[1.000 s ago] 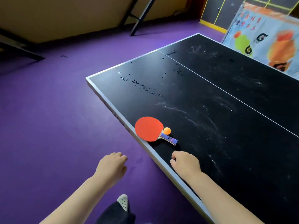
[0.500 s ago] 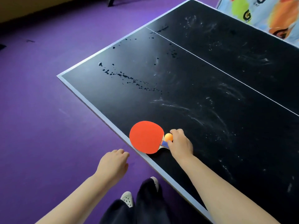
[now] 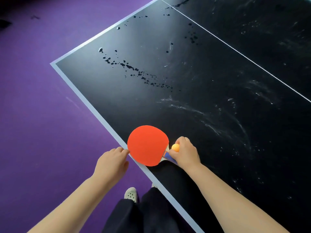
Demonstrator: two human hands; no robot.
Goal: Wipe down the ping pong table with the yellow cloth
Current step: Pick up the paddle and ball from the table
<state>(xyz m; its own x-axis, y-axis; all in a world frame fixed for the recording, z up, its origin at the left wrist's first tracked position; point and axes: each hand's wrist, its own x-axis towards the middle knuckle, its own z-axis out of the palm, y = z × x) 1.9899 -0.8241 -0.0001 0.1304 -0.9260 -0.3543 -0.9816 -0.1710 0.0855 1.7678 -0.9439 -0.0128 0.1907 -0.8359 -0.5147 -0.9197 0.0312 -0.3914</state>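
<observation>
The black ping pong table (image 3: 185,81) fills the right of the view, streaked with white smears and dark spots. A red paddle (image 3: 147,145) lies at its near edge, blade hanging slightly over the border. My right hand (image 3: 184,152) is curled over the paddle's blue handle and pinches an orange ball (image 3: 175,147) against it. My left hand (image 3: 111,163) hovers off the table edge, fingertips touching the blade's rim. No yellow cloth is in view.
Purple floor (image 3: 42,115) spreads to the left of the table. The table's pale border (image 3: 87,100) runs diagonally from the far-left corner toward me. My dark trousers and a white shoe (image 3: 131,194) show below, close to the edge.
My right hand went from the table edge to the paddle handle and ball and closed on them. My left hand moved up to the blade's rim. The view tilted down and closer.
</observation>
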